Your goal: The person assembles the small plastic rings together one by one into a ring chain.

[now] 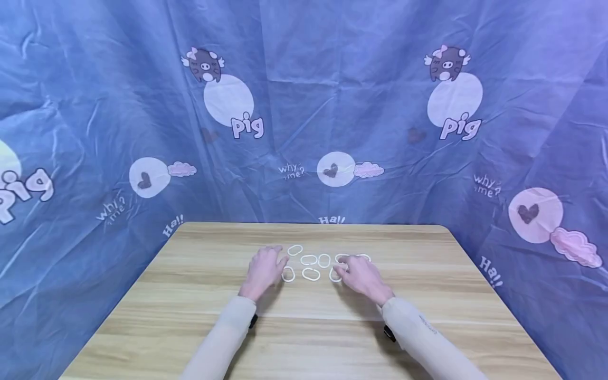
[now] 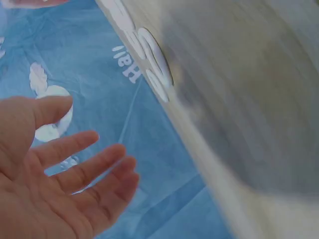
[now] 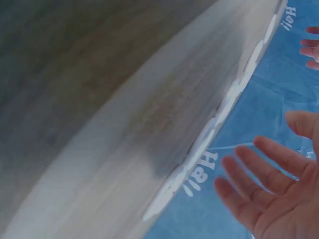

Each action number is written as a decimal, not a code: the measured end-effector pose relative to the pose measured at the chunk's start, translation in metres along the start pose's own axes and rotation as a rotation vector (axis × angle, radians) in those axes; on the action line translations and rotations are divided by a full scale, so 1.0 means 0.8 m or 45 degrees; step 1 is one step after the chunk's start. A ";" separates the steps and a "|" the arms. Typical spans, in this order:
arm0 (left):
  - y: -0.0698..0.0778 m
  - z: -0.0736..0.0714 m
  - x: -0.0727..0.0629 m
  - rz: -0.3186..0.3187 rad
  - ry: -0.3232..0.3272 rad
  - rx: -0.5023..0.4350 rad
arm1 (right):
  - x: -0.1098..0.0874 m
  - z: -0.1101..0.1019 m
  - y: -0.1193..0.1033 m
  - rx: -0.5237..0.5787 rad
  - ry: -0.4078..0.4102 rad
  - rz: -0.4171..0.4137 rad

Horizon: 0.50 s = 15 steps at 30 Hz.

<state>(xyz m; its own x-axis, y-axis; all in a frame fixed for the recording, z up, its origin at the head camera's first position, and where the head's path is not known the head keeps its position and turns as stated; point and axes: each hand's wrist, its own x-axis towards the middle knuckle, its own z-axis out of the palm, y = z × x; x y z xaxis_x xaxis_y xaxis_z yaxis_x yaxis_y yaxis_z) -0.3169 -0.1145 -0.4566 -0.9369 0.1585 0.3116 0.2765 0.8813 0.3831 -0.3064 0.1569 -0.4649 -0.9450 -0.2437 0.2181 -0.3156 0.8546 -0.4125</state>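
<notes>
Several white oval rings, shaped like chain links, lie loose on the wooden table; one oval ring (image 1: 311,274) is in the middle of the group. At the group's left edge is my left hand (image 1: 265,270), beside a ring (image 1: 288,274). Its fingers are spread and relaxed in the left wrist view, and the palm (image 2: 45,199) holds nothing. My right hand (image 1: 362,275) hovers at the right side, partly covering a few rings, among them a ring (image 1: 334,274). In the right wrist view its fingers (image 3: 259,174) are loosely extended, with nothing in them.
The wooden table (image 1: 304,338) stretches from the hands toward me and to both sides. Around its back and sides hangs a blue printed curtain (image 1: 294,68). Light sleeves (image 1: 223,338) cover both forearms, with a dark band at each wrist.
</notes>
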 end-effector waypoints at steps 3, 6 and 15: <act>-0.010 -0.001 0.007 -0.082 -0.067 -0.302 | 0.010 0.003 0.002 0.141 -0.033 0.005; -0.020 0.002 0.012 -0.143 -0.130 -0.534 | 0.018 0.005 0.006 0.280 -0.084 -0.014; -0.040 0.016 0.019 -0.330 -0.241 -0.846 | 0.039 0.019 0.015 0.750 -0.369 -0.034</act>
<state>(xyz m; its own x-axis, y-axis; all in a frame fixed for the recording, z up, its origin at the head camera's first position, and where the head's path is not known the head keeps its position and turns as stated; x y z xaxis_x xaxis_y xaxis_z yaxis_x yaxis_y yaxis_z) -0.3427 -0.1348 -0.4753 -0.9941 0.1086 0.0072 0.0561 0.4548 0.8888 -0.3413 0.1528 -0.4762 -0.8949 -0.4457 0.0216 -0.2557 0.4724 -0.8435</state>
